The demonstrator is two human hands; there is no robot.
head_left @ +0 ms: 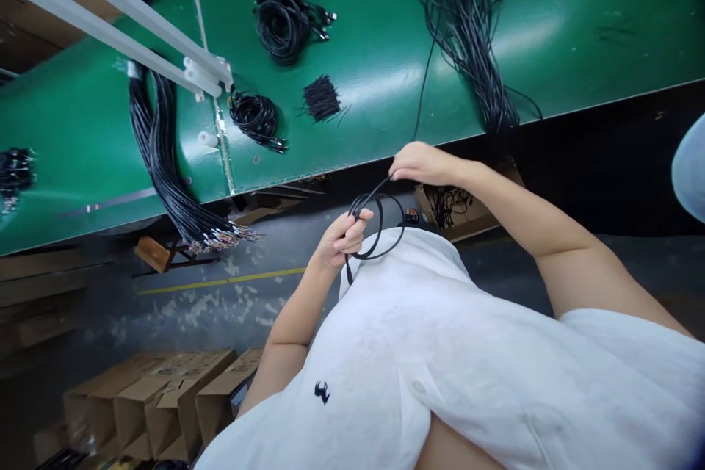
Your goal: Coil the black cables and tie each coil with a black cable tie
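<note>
My left hand (pixel 335 239) is closed around a small coil of thin black cable (pixel 380 235), held just in front of my white shirt. My right hand (pixel 424 161) is higher, near the front edge of the green table (pixel 385 73), and pinches the same cable where a strand runs up out of the coil. One loop hangs open between the two hands, and a short cable end drops below my left fist.
On the green table lie two coiled cable bundles (pixel 283 22) (pixel 256 117), a small pile of black ties (pixel 322 97) and a long loose cable bundle (pixel 474 29). More cables (pixel 165 154) hang off a white rail. Cardboard boxes (pixel 159 396) stand on the floor at lower left.
</note>
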